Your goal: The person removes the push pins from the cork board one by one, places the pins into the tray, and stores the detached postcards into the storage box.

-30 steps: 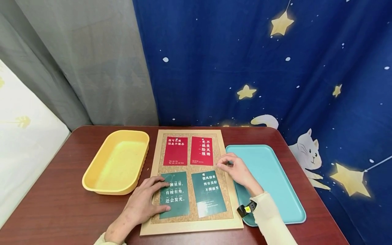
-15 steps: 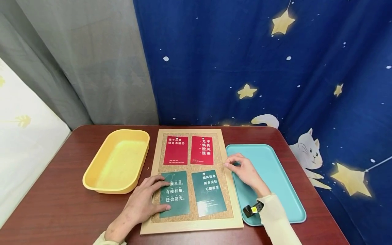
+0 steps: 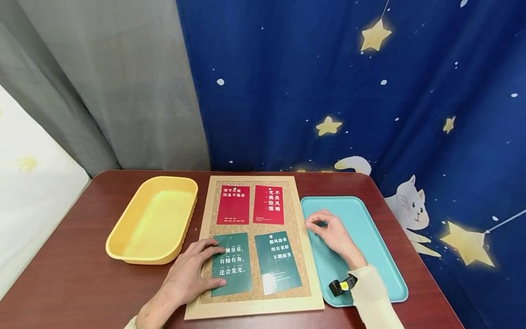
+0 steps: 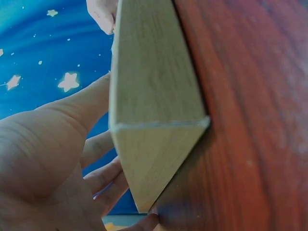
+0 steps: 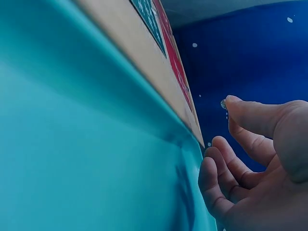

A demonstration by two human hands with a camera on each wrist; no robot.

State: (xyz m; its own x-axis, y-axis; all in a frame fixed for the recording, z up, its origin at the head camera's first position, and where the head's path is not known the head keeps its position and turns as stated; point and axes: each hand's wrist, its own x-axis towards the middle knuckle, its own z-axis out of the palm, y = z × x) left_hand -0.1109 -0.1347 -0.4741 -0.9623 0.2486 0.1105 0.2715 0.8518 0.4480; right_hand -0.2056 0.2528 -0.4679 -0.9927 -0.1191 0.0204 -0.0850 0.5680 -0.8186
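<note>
My left hand rests with spread fingers on the left edge of the lower-left dark green card, which lies on a wood-framed cork board. My right hand is over the teal tray's left side, just right of the board. Its thumb and forefinger pinch a tiny, shiny push pin, seen in the right wrist view. A second green card lies tilted at the lower right of the board, a small pin at its top. Two red cards, left and right, are pinned above.
A yellow tub stands left of the board on the dark red wooden table. The teal tray sits close along the board's right side. Grey and blue star-patterned curtains hang behind the table.
My right hand has moved right, from the board's right edge to over the teal tray, still pinching the push pin. My left hand stays on the green card.
</note>
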